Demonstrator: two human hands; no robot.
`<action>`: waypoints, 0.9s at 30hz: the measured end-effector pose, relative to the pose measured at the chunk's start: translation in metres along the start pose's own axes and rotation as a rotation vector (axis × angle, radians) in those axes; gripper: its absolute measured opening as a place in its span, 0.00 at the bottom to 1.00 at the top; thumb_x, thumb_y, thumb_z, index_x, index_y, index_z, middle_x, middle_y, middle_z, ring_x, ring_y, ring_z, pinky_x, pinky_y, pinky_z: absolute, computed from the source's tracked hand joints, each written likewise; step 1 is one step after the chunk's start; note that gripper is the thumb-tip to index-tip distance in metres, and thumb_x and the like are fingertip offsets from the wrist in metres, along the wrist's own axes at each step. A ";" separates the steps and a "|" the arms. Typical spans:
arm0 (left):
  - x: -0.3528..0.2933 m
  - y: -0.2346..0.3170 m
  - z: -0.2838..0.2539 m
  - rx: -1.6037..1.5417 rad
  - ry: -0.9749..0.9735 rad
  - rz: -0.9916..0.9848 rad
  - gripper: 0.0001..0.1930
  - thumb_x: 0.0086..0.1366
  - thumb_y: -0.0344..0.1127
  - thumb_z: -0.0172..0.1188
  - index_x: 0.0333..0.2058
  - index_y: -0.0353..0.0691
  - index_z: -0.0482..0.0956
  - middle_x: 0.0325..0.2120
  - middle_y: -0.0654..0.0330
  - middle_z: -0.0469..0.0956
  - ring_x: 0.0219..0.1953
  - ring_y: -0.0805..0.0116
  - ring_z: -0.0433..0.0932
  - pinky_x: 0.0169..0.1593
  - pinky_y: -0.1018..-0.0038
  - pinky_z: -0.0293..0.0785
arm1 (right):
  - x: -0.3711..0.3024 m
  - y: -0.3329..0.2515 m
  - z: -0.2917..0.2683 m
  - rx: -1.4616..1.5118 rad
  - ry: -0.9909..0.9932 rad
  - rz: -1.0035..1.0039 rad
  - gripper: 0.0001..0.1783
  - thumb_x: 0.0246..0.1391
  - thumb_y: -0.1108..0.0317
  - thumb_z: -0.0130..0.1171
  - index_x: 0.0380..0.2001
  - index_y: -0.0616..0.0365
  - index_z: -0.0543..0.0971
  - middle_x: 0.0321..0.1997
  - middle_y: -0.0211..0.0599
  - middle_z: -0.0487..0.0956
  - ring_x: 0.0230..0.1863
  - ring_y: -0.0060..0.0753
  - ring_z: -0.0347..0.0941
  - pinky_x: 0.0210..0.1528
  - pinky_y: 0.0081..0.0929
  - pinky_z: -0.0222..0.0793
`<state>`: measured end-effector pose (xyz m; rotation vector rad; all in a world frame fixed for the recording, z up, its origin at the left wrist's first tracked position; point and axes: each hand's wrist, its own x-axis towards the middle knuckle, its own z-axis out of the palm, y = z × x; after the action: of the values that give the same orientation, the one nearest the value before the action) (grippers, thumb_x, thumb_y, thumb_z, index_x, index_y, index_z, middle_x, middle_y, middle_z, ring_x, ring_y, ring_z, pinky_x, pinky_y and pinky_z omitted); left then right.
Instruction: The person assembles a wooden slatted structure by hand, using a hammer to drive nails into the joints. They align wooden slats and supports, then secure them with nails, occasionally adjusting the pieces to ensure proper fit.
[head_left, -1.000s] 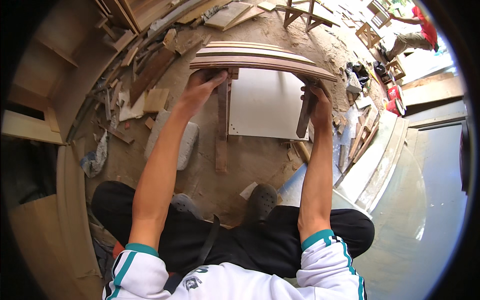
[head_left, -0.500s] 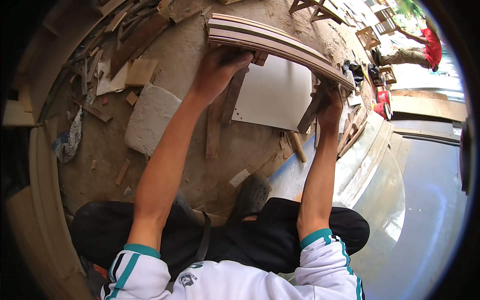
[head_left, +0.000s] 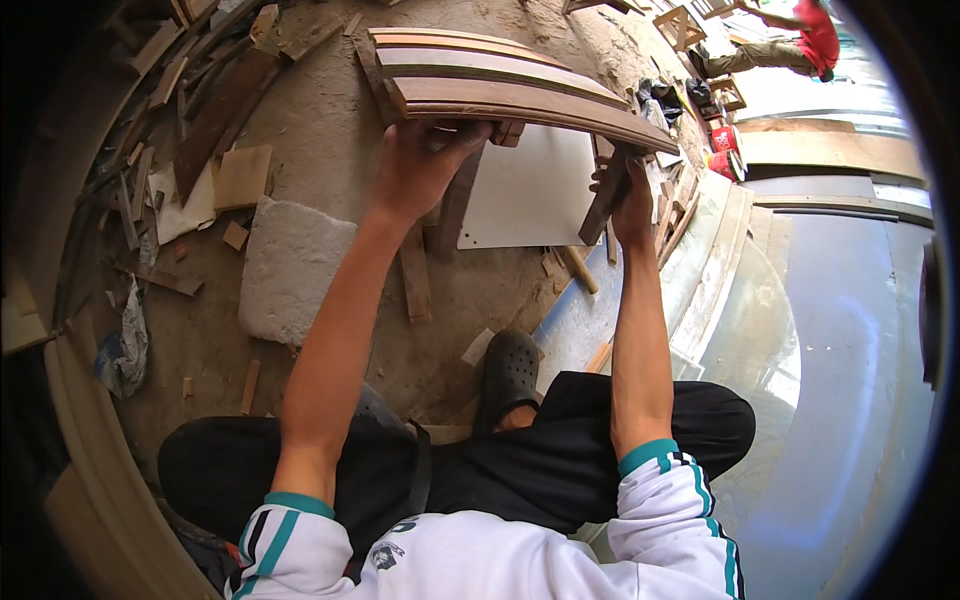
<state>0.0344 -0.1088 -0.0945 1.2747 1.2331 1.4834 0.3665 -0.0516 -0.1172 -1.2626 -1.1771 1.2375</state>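
Note:
Held out ahead of me is a small brown wooden stool, its slatted top raised and tilted so that several slats show. My left hand is closed around its left end, just under the slats; part of the grip is hidden beneath the top. On the other side my right hand wraps around a dark leg below the right end, fingertips showing on the inner side. Between the two hands, beyond the legs, a flat white panel lies on the ground.
A pale rough slab lies left of my left forearm. Scrap wood is heaped at the far left. Beside my right arm lie large glassy sheets. Two red cans stand farther off, and a person in red is at the far right.
The stool has shifted left in view and its top has tilted, showing more of the slats. Both hands keep their grip. The surroundings have also slid left in the picture.

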 end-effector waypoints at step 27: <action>0.001 -0.016 0.009 -0.137 0.032 0.062 0.16 0.60 0.40 0.68 0.41 0.35 0.83 0.35 0.54 0.85 0.37 0.63 0.84 0.42 0.67 0.78 | -0.008 -0.006 0.006 -0.112 0.058 0.097 0.30 0.68 0.45 0.38 0.49 0.64 0.74 0.41 0.43 0.80 0.37 0.33 0.76 0.44 0.35 0.73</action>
<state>0.0429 -0.1030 -0.1102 1.2117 1.1015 1.6096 0.3609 -0.0591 -0.1109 -1.4440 -1.1682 1.2102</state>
